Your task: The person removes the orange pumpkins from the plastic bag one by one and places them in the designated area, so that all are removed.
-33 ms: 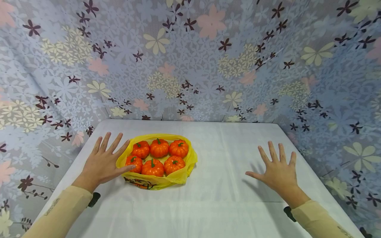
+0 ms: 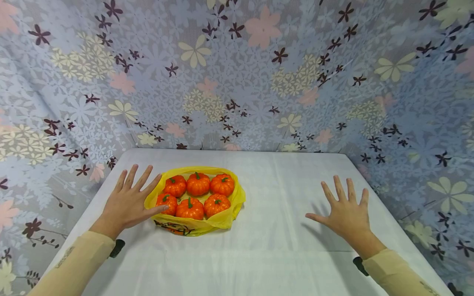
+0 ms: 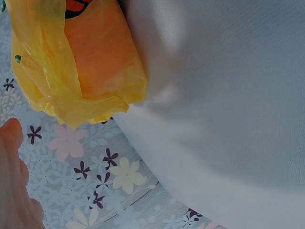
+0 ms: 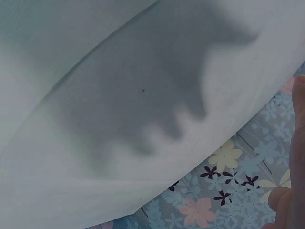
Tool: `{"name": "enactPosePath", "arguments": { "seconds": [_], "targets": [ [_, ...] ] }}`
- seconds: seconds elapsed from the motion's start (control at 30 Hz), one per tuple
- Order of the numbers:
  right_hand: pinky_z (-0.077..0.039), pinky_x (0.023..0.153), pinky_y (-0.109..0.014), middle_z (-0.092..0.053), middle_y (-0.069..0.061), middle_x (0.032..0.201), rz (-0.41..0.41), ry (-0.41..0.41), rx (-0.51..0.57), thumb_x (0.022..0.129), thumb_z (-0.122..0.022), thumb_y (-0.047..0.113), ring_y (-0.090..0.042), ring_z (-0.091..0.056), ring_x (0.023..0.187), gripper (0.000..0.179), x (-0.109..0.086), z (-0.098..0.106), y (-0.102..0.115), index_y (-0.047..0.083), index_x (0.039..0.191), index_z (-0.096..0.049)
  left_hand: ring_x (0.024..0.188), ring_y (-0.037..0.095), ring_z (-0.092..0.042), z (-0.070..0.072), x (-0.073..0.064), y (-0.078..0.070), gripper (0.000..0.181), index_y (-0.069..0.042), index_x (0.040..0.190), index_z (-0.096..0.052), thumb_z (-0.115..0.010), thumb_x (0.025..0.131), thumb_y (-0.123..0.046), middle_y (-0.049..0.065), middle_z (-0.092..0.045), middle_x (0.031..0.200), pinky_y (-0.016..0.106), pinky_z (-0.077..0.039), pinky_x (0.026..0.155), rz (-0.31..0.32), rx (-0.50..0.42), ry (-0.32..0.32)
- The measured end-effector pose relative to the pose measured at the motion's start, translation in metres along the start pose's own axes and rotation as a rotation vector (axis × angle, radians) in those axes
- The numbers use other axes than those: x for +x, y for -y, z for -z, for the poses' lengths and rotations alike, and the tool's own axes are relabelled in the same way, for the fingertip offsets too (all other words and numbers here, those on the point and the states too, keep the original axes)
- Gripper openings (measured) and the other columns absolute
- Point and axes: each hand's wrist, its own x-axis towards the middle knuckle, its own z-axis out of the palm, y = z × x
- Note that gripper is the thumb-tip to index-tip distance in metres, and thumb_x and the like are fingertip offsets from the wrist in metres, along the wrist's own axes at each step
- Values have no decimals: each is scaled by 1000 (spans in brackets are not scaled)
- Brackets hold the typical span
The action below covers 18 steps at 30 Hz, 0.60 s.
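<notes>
A yellow plastic bag (image 2: pixel 237 201) stands with its mouth spread wide on the left half of the table. Inside it sit several small orange pumpkins (image 2: pixel 198 183) with green stems, in two rows. My left hand (image 2: pixel 127 203) hovers at the bag's left side, fingers spread and straight; its thumb and index finger overlap the bag's edge in the head view. In the left wrist view the bag's side (image 3: pixel 105 62) fills the upper left, apart from the hand. Far to the right, my right hand (image 2: pixel 346 213) is held over the table with fingers spread, holding nothing.
A white cloth covers the table (image 2: pixel 274 230), and the right hand's shadow (image 4: pixel 143 105) falls on it. Floral fabric (image 2: pixel 252 82) hangs behind the table and along both its sides. Dark straps (image 2: pixel 117 248) show at the wrists.
</notes>
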Motion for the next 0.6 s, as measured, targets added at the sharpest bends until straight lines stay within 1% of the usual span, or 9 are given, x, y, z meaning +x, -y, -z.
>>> {"name": "enactPosePath", "arguments": {
  "seconds": [0.17,0.33,0.6],
  "targets": [
    [18,110,-70,-2,-20,167,4,1,4,71,-46,95,-48,6,149,120,1,2,-1,17,160,-30,150,47,3,-1,0,0,98,-13,158,-35,-44,87,-81,16,-12,167,60,9,119,0,-14,2],
    [16,110,-71,-2,-20,167,7,-3,12,72,-48,94,-48,5,149,118,2,6,0,16,159,-32,150,48,-2,-1,1,0,98,-13,158,-35,-44,87,-81,16,-12,167,59,9,119,5,-25,-2],
    [15,111,-70,-1,-20,167,4,6,29,72,-48,94,-48,4,149,119,3,6,0,16,160,-28,150,46,-2,-1,3,0,97,-13,158,-34,-46,88,-79,17,-11,167,55,11,120,2,-52,-22]
  ]
}}
